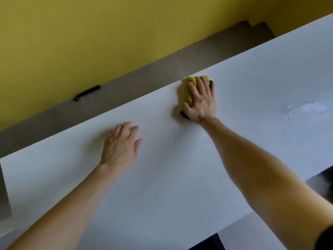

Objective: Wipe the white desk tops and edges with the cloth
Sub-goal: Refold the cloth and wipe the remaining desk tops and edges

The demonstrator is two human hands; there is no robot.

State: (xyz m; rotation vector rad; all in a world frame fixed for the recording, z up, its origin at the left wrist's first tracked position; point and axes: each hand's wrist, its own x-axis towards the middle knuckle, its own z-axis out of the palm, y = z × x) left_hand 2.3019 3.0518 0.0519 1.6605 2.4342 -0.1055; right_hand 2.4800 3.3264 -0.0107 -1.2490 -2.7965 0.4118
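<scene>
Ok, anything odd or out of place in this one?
A shiny, wet-looking smear sits on the white desk, right of the cloth, and a black object lies on the floor by the yellow wall.

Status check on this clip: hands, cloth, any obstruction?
Right hand pressing flat on the yellow-green cloth at far edge of the white desk top. Left hand open, palm down. Nothing blocking the cloth.

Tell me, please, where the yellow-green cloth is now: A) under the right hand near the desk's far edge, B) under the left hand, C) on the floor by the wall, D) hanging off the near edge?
A: the right hand presses flat on the cloth at the far edge of the white desk; the left hand rests bare.
</scene>
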